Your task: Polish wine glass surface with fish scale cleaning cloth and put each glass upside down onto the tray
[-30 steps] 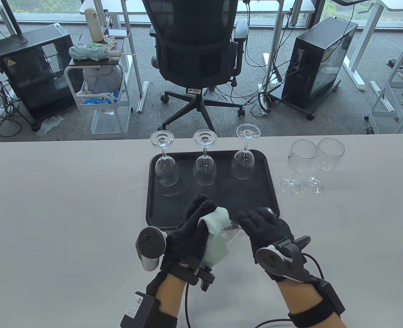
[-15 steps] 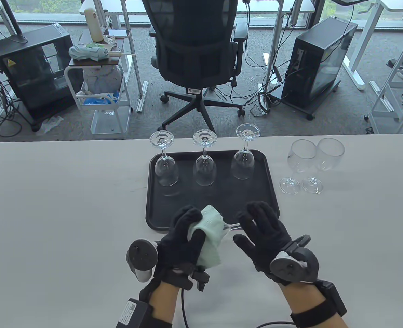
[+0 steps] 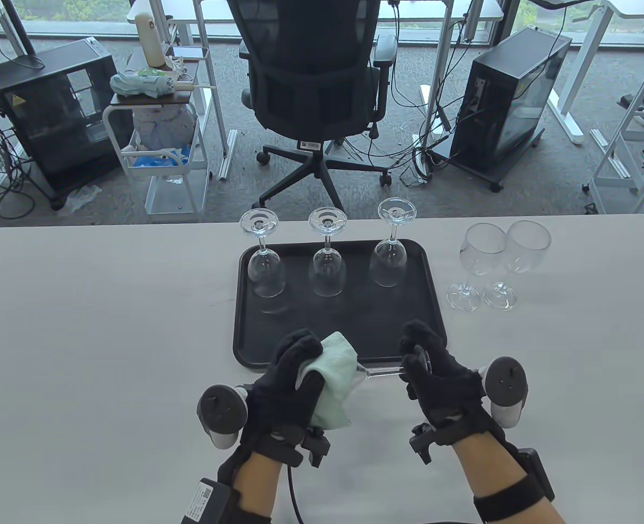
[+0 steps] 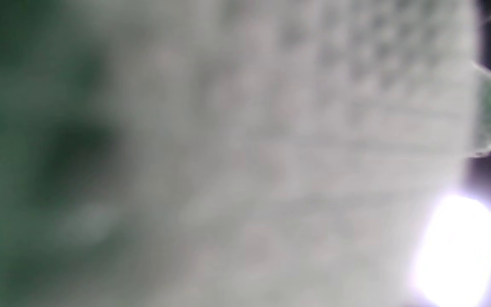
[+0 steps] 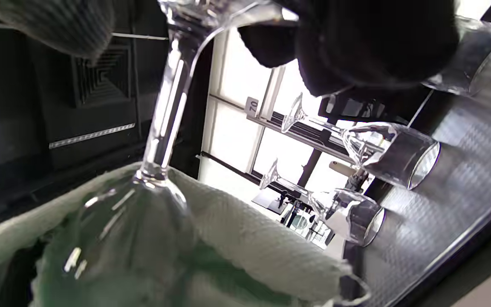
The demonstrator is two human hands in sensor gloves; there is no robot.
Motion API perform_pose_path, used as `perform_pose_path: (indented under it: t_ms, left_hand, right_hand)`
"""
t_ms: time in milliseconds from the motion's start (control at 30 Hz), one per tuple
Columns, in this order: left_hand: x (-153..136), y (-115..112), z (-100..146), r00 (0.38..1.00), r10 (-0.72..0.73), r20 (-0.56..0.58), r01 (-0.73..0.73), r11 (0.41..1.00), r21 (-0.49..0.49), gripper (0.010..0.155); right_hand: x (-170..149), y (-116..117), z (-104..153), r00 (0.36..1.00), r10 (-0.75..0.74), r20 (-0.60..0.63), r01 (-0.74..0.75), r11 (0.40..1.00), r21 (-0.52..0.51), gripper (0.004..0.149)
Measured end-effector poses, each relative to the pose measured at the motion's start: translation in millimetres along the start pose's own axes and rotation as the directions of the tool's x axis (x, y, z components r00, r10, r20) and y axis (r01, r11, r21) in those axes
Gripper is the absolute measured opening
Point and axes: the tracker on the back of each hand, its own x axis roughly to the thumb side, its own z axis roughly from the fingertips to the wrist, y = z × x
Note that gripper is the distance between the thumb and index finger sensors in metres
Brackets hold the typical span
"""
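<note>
A wine glass [image 3: 379,372] lies sideways above the table's near middle, held between both hands. My left hand [image 3: 291,376] grips its bowl through the pale green cloth [image 3: 335,376]; that cloth [image 4: 245,153] fills the left wrist view, blurred. My right hand [image 3: 436,376] grips the foot end of the stem. In the right wrist view the stem [image 5: 166,111] runs down into the cloth-wrapped bowl [image 5: 143,230]. Three glasses [image 3: 327,267] stand upside down along the far side of the black tray [image 3: 431,305].
Two upright wine glasses [image 3: 499,262] stand on the table right of the tray. An office chair [image 3: 316,98] is behind the table's far edge. Computer towers and a cart sit on the floor beyond.
My right hand turned over, from fingers spread with the palm down to curled round the glass's foot, its tracker swinging right. The left hand kept hold of the cloth and bowl, shifting slightly.
</note>
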Motion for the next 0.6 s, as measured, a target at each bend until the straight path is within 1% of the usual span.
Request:
perform_pose_path:
  t_ms: [33,67,100,133,167,200,233,267,300,333,367,400,433,467,500,533,567,600]
  left_hand:
    - [-1.7,3.9,-0.8,1.000,0.004,-0.027,-0.004,1.000,-0.001,0.062]
    - [-3.7,6.0,-0.4,0.997,0.051,-0.065,-0.050,0.999,0.021,0.062]
    - [-4.6,5.9,-0.5,0.990,0.107,-0.090,-0.105,0.994,0.032,0.061]
    - [-4.4,5.4,-0.6,0.985,0.144,-0.098,-0.144,0.990,0.007,0.062]
    - [-3.6,5.0,-0.7,0.986,0.136,-0.095,-0.137,0.991,-0.005,0.061]
    - [-1.5,4.0,-0.6,0.990,0.119,-0.080,-0.119,0.993,-0.003,0.062]
    - [0.3,3.3,-0.4,0.992,0.103,-0.069,-0.103,0.995,0.000,0.062]
    - [2.1,2.1,0.0,0.995,0.085,-0.049,-0.085,0.996,0.002,0.062]
    - [3.3,1.2,0.0,0.997,0.077,-0.022,-0.077,0.997,0.001,0.062]
    - [5.3,0.4,0.3,0.999,0.043,0.016,-0.043,0.999,0.008,0.062]
    - [6.2,0.8,0.5,1.000,0.002,0.029,-0.002,1.000,0.023,0.062]
    - [6.0,2.8,0.3,0.999,-0.032,0.037,0.031,0.999,0.030,0.061]
    - [5.7,3.3,-0.6,0.999,-0.008,0.035,0.008,1.000,0.011,0.060]
    - [5.1,4.2,-0.6,1.000,0.009,0.014,-0.010,1.000,0.007,0.060]
    - [3.0,5.7,0.0,0.999,0.028,-0.021,-0.027,0.999,0.025,0.060]
    - [1.1,6.1,0.1,0.997,0.063,-0.036,-0.062,0.998,0.032,0.060]
    - [-0.2,5.7,-0.4,0.992,0.113,-0.050,-0.112,0.993,0.021,0.060]
    - [-1.2,5.3,-0.7,0.989,0.130,-0.071,-0.131,0.991,-0.004,0.060]
  right_hand:
    - [5.0,0.0,-1.3,0.989,0.076,0.129,-0.076,0.997,-0.005,0.086]
    - [9.7,0.6,-0.9,0.972,0.121,0.203,-0.117,0.993,-0.031,0.087]
    - [12.9,0.4,0.1,0.956,0.166,0.241,-0.155,0.986,-0.063,0.089]
    - [18.3,-0.1,2.3,0.924,0.234,0.301,-0.209,0.971,-0.114,0.090]
    - [20.5,-0.5,3.6,0.909,0.271,0.317,-0.236,0.961,-0.145,0.088]
    - [20.6,-1.0,4.2,0.908,0.290,0.303,-0.249,0.954,-0.167,0.086]
    - [19.4,-0.8,4.2,0.926,0.257,0.277,-0.220,0.963,-0.157,0.082]
    - [15.8,-0.2,3.0,0.977,0.130,0.169,-0.110,0.986,-0.124,0.077]
    - [12.7,-0.1,1.5,0.994,0.070,0.089,-0.061,0.993,-0.102,0.076]
    - [8.9,0.4,0.5,1.000,-0.009,-0.023,0.007,0.998,-0.060,0.076]
    - [6.0,1.4,1.6,0.988,-0.089,-0.128,0.090,0.996,0.000,0.077]
    - [5.5,1.7,1.6,0.985,-0.126,-0.114,0.132,0.990,0.044,0.078]
    - [6.9,1.0,-0.1,0.997,-0.060,-0.039,0.062,0.997,0.039,0.080]
    - [11.7,-0.3,0.0,0.997,0.045,0.060,-0.044,0.999,-0.009,0.085]
    - [18.2,-1.0,0.8,0.968,0.167,0.189,-0.162,0.986,-0.042,0.089]
    - [22.1,-1.3,1.6,0.934,0.245,0.259,-0.238,0.970,-0.058,0.090]
    - [27.1,-2.5,4.4,0.875,0.353,0.332,-0.334,0.936,-0.114,0.093]
    - [32.2,-3.3,6.8,0.811,0.437,0.389,-0.393,0.899,-0.191,0.095]
